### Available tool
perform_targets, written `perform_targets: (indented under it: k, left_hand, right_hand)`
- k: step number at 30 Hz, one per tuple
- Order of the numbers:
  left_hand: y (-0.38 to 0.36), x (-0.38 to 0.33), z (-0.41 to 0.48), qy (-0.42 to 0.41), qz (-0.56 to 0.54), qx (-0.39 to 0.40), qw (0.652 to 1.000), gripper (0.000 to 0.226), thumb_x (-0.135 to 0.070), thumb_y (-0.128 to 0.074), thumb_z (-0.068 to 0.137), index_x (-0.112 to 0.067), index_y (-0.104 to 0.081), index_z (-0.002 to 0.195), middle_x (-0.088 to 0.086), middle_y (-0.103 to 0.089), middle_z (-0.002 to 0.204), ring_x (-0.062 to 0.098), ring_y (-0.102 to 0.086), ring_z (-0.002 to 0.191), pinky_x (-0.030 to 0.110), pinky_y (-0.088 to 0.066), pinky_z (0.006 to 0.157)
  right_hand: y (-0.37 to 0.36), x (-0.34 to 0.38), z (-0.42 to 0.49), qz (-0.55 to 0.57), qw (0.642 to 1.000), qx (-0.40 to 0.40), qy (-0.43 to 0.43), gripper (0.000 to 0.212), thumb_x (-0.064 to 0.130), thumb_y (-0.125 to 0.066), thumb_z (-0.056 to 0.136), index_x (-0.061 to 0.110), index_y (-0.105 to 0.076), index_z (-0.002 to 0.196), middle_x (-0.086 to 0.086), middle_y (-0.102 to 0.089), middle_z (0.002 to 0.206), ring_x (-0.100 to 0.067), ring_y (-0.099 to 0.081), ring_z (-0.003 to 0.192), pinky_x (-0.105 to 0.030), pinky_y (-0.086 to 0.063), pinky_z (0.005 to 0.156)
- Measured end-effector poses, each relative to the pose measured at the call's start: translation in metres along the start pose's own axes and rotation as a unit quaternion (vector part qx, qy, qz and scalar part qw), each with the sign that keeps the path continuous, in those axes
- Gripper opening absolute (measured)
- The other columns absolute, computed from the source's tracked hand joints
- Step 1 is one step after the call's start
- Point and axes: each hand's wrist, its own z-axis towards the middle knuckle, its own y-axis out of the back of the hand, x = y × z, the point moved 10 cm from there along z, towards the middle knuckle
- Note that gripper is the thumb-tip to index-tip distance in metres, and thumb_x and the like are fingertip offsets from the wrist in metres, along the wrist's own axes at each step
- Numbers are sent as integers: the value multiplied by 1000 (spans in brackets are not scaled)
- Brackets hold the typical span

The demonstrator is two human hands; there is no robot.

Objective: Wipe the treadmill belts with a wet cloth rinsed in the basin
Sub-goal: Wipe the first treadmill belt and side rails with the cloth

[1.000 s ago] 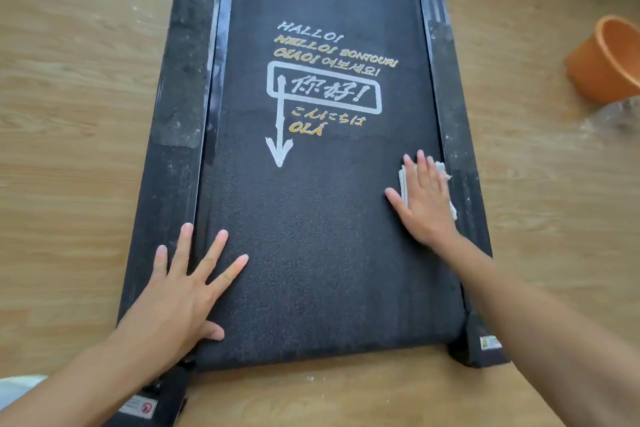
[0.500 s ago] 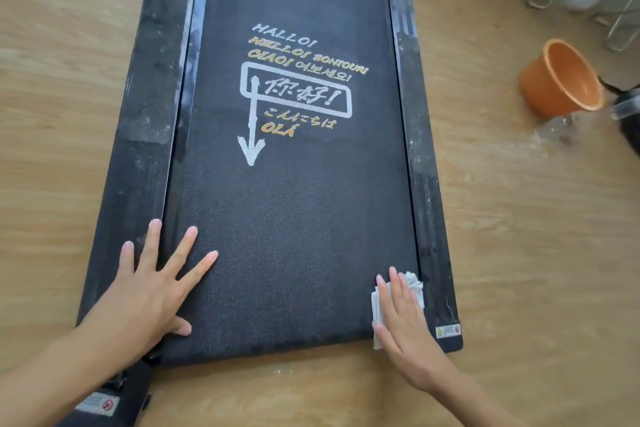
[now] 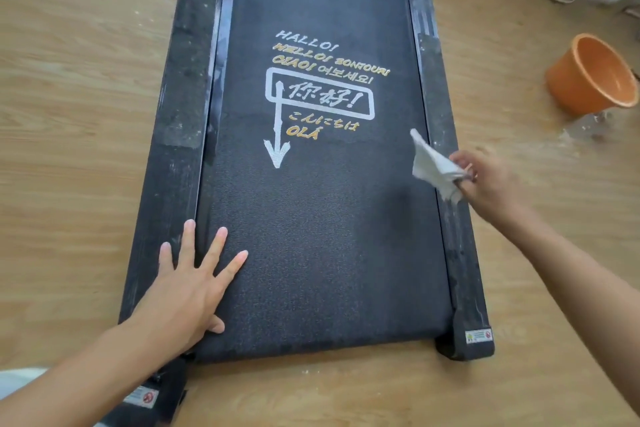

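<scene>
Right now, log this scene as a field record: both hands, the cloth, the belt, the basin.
left hand: flat, fingers spread, pressing on the near left edge of the black treadmill belt
right hand: pinches the white crumpled cloth above the right side rail
cloth: off the belt, hanging loose from the fingers
belt print: white and gold greetings, white arrow
basin: orange plastic basin on the wooden floor, right of the treadmill; contents cannot be told

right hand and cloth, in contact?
Touching. The head view shows the right hand gripping one end of the cloth, fingers curled round it; the free end sticks out over the belt.
</scene>
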Motion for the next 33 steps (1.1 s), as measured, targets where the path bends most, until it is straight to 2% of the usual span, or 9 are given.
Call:
perform_targets:
  k: [4,6,9,12,15,17,21,25,33]
  left_hand:
    - [3,1,-2,-8,-11,-12,1000,114,-73,-55,92,-37,38,148,15,46,155,63,31,145,71,-8,121]
    - [2,0,-5,-12,-11,-8,1000,114,-72,-55,93,-36,35,153,15,44,159,62,32,145,71,-7,122]
    - [3,-2,-8,-33,-4,5,999,110,-71,-51,95,-35,34,155,14,43,162,60,35,144,70,-4,124]
    - [7,6,-9,-87,-60,19,994,99,-69,-52,97,-40,16,163,4,37,166,50,34,149,63,-6,128]
    - [24,51,-13,-96,-176,-19,980,97,-63,-63,94,-51,8,159,-10,32,168,19,31,153,37,-4,131]
    - [17,86,-15,-63,-156,-51,984,122,-67,-70,86,-36,23,158,-3,46,161,16,36,151,29,7,129]
    - [-12,107,-17,-65,-169,-76,981,149,-66,-85,70,-19,25,160,-7,52,157,10,43,148,27,16,125]
    - [-11,108,-16,-84,-188,-66,976,140,-62,-79,80,-24,34,154,-8,53,155,6,46,145,22,20,123]
    - [4,105,-21,-60,-221,-53,972,129,-55,-76,88,-20,27,158,-2,47,159,12,40,150,23,15,125]
  right_hand:
    - [25,6,61,-4,992,-129,-4,24,-1,-63,88,11,-69,107,-8,-58,99,-20,-51,88,-31,-36,74]
    - [-7,2,67,-41,995,-84,-25,32,0,-63,87,10,-68,118,-15,-60,107,-33,-57,97,-36,-42,79]
    - [-93,-8,45,-141,980,130,-53,49,18,-61,87,21,-60,135,-14,-58,123,-41,-57,113,-46,-52,90]
    - [-97,-11,46,-109,987,78,-90,49,32,-52,82,28,-64,129,-4,-66,121,-34,-60,116,-50,-54,95]
    - [-97,3,71,-69,996,37,-43,53,18,-58,95,12,-53,147,-11,-52,149,-34,-44,141,-52,-44,111]
    - [-123,7,80,-26,997,70,-27,59,31,-52,108,7,-36,160,-14,-29,169,-32,-24,157,-48,-23,127]
    - [-155,-2,75,-13,982,-19,-190,76,63,-21,106,19,-15,168,-5,-8,177,-22,-5,163,-49,-7,130]
    - [-162,50,80,15,964,-20,-264,97,78,-20,98,13,-6,169,-10,2,177,-27,5,163,-49,1,130]
    - [-231,335,90,-15,995,75,64,86,71,-15,103,19,1,169,-4,12,176,-22,16,162,-47,9,131]
